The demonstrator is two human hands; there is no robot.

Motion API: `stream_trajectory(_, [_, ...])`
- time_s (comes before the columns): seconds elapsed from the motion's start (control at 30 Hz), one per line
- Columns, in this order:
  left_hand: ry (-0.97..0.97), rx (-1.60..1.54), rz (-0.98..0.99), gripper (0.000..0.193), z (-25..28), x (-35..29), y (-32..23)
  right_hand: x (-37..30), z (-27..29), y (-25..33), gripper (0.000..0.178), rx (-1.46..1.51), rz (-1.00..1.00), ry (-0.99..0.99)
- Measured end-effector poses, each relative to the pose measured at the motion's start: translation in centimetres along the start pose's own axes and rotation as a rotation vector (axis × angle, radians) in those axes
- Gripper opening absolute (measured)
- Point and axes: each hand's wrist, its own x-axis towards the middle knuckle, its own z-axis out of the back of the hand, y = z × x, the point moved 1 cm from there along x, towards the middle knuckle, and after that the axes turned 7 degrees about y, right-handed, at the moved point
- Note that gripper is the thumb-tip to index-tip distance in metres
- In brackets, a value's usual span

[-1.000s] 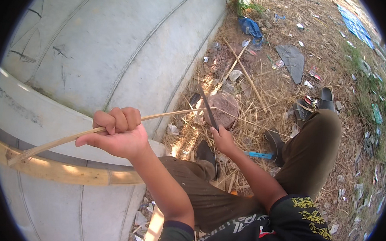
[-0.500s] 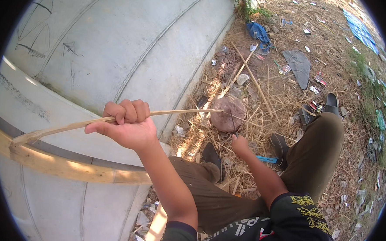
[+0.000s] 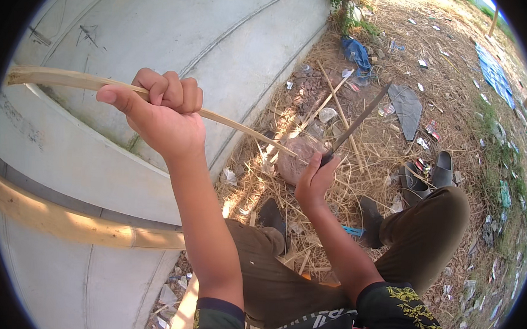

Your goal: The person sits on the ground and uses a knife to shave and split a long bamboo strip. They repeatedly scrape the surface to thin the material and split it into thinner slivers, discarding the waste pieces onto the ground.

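My left hand (image 3: 168, 109) is closed around a long split bamboo strip (image 3: 236, 125). One end of the strip reaches the round reddish-brown block (image 3: 290, 169) on the ground; the other passes out toward the wall at the left. In my right hand (image 3: 317, 182) is the dark handle of a long knife (image 3: 361, 119). Its narrow dark blade points up and to the far right, raised above the block and apart from the strip.
A pale concrete wall (image 3: 181, 35) rises at the left, with a thick bamboo pole (image 3: 81, 223) along it. Straw, sticks and litter cover the ground. Grey slippers (image 3: 443, 169), a blue cloth (image 3: 356, 52) and a grey cloth piece (image 3: 406, 109) lie to the right and beyond.
My right hand has lifted the knife off the block, its blade now pointing away. My left hand has shifted slightly left, and the strip's far-left end has swung up from the thick pole.
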Motion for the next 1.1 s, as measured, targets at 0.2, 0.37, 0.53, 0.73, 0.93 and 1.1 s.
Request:
stream_trajectory(0.2, [0.18, -0.021, 0.048, 0.075, -3.4, 1.3, 1.4, -1.7, 1.9, -10.9, 0.041, -0.481, -0.492, 0.494])
stream_trajectory(0.37, [0.172, 0.072, -0.055, 0.074, -3.6, 4.1, 3.1, 6.5, 1.6, 3.3, 0.033, 0.26, -0.336, 0.344])
stream_trajectory(0.53, [0.152, -0.011, 0.002, 0.068, -2.6, 7.9, 5.3, 7.2, 1.7, 5.0, 0.029, 0.342, 0.038, -0.202])
stream_trajectory(0.73, [0.323, 0.006, 0.028, 0.062, -7.2, 8.9, 7.9, -0.3, -0.3, -7.5, 0.041, -0.003, -0.753, 0.487])
stream_trajectory(0.93, [0.327, 0.041, 0.017, 0.062, -11.1, 6.6, 8.6, 8.0, 1.9, 3.2, 0.039, 0.021, -0.339, 0.377])
stream_trajectory(1.1, [0.262, 0.019, 0.007, 0.061, -8.9, 7.3, 8.4, 6.8, 2.1, 6.1, 0.026, 0.363, 0.02, 0.002])
